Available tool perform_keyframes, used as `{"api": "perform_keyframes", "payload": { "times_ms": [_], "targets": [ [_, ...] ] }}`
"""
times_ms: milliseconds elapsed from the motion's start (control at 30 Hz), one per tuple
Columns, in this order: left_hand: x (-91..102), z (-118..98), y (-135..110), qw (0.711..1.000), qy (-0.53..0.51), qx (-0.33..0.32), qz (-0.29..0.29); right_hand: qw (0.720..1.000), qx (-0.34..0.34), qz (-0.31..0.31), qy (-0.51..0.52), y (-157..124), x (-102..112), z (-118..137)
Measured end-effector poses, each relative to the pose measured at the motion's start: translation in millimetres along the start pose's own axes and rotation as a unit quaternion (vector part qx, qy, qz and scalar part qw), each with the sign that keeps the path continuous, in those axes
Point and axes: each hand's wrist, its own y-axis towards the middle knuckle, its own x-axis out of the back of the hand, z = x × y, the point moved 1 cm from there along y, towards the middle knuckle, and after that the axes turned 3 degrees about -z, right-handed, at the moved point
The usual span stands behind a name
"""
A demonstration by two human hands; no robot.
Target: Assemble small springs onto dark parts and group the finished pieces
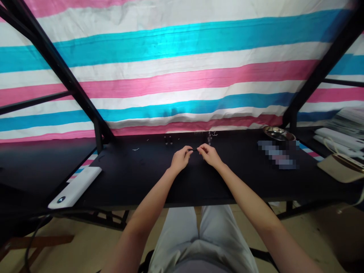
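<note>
Fingers (187, 148) of left hand (179, 158) and right hand (209, 154) pinched on dark piece (195, 150), long axis seemingly left-to-right.

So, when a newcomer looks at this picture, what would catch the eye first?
Probably the striped sheet, whose blue, pink and white bands rise behind the table. Next, perhaps the left hand and right hand, pinching a small dark piece near the table's middle. The shiny dish near the table's far right corner may also stand out.
</note>
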Motion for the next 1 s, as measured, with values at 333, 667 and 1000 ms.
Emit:
{"api": "perform_keyframes", "payload": {
  "times_ms": [333, 667, 1000],
  "targets": [
    [-0.4, 3, 7, 0.954, -0.252, 0.16, -0.039, 0.999, -0.024, -0.001, 0.026, 2, -2, -7],
    [5.0, 1, 10, 0.926, -0.302, 0.204, -0.097, 0.991, 0.048, 0.06, -0.113, 3, 2, -15],
    [3.3, 2, 7, 0.931, -0.294, 0.209, -0.049, 0.996, 0.069, 0.014, -0.06, 2, 4, -3]
  ]
}}
